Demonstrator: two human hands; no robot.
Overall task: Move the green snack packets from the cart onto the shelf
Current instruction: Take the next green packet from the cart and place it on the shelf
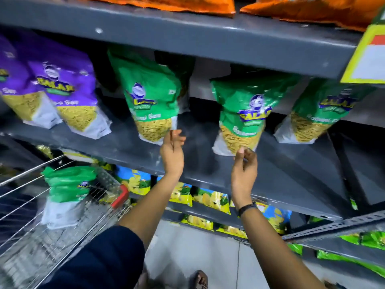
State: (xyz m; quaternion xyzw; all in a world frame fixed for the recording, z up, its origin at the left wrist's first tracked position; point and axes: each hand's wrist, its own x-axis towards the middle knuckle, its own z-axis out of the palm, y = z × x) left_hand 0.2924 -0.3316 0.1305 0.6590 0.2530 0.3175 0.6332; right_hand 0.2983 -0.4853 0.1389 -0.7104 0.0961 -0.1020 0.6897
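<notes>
Three green snack packets stand on the grey shelf (125, 149): one left of centre (152, 97), one in the middle (241, 113), one at the right (325, 111). My left hand (173, 153) pinches the lower right corner of the left-of-centre packet. The bottom edge of the middle packet, which tilts at the shelf's front, is pinched by my right hand (244, 165). Another green packet (68, 192) stands upright in the wire cart (31, 226) at the lower left.
Purple snack packets (62, 86) fill the shelf's left end. Orange bags (166, 3) lie on the shelf above, and a yellow price tag (366, 57) hangs at the right. Yellow-and-blue chip packets (208, 197) line the lower shelves. The cart's red handle corner (121, 196) is close to my left forearm.
</notes>
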